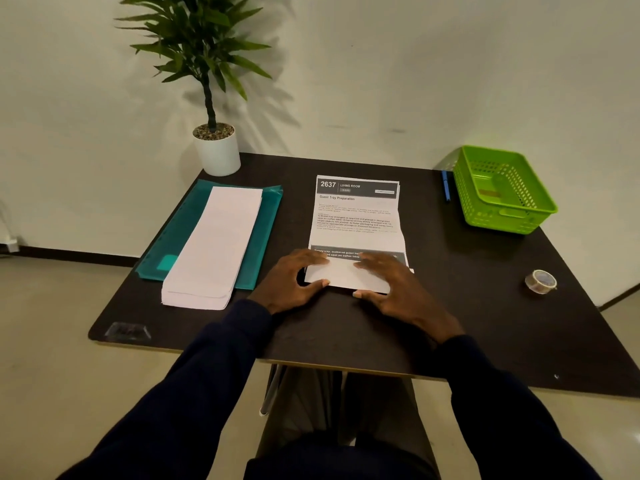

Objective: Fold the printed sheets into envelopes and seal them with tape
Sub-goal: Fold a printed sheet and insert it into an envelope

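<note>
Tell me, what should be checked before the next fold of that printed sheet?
1. Printed sheet lies face up on the table: ok.
2. Bottom flap is folded up, with left hand and right hand pressing it: ok.
3. Flap edges line up with the sheet's sides: cannot tell, the hands cover the corners.
4. Tape roll lies on the table to the right, apart from the sheet: ok.
5. Paper stack on the teal folder lies apart from the sheet: ok.
</note>
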